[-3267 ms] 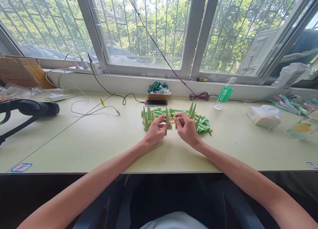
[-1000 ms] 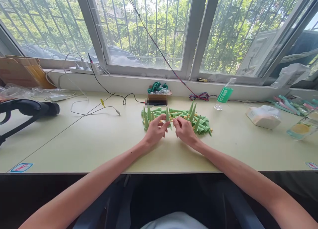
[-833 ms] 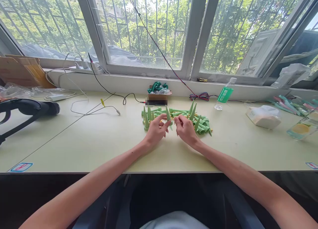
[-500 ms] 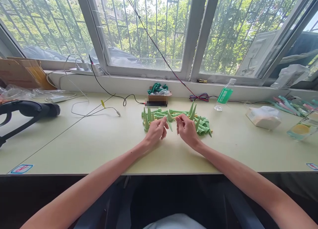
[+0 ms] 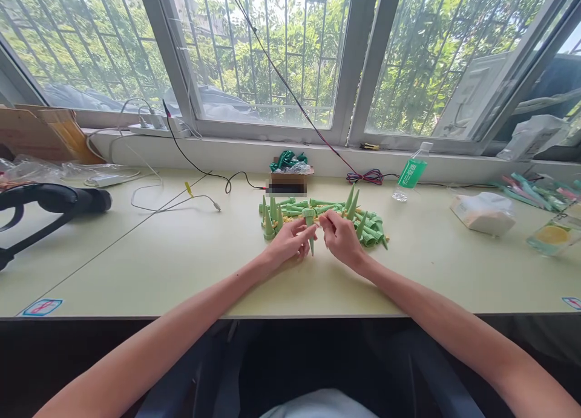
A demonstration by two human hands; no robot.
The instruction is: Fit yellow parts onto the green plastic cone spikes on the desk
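Note:
My left hand (image 5: pixel 290 239) is closed around a green plant watering spike (image 5: pixel 310 224), a tapered cone with a wide ribbed top, held upright with its point down. Close to the spike's right side, my right hand (image 5: pixel 338 233) is pinched; whatever sits between its fingertips is too small or hidden to name. Behind both hands lies a pile of similar green spikes (image 5: pixel 372 230), mixed with small yellow pieces. A few spikes stand point-up on the left (image 5: pixel 269 224) and right (image 5: pixel 351 205) of the pile.
Behind the pile stands a small cardboard box (image 5: pixel 290 175) with green material in it. A water bottle (image 5: pixel 408 173), a tissue pack (image 5: pixel 483 213) and a clear container (image 5: pixel 549 236) are to the right. A black headset (image 5: pixel 49 206) and cables (image 5: pixel 190 200) are on the left.
The spike in my left hand has turned from tilted to point-down, with its wide top now up. My right hand has come slightly nearer to it, still pinched.

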